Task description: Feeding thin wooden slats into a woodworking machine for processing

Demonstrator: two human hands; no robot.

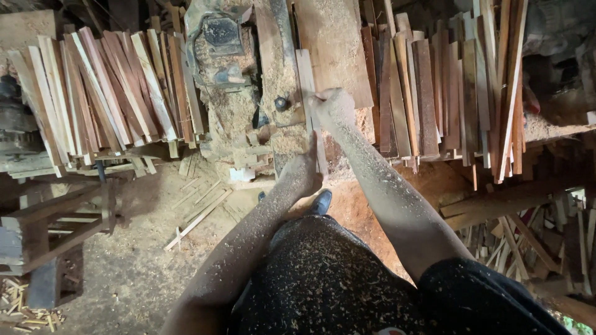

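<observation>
The slat (308, 93) held between the left hand (302, 174) and the right hand (333, 105) is shown in pale tan, and both hands are dusted with fine beige specks. The stacked slats at the left (105, 93) are seen in cream, pink-brown and reddish streaks, while those at the right (447, 93) are coloured darker red-brown and orange. The dark clothing (323, 279) is speckled with yellowish sawdust, and the counter (335, 43) is coated light brown.

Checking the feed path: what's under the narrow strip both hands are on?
The narrow strip lies on the sawdust-covered machine table. Left hand holds its near end, right hand presses midway. The table beneath the strip and any blade there are hidden.
</observation>
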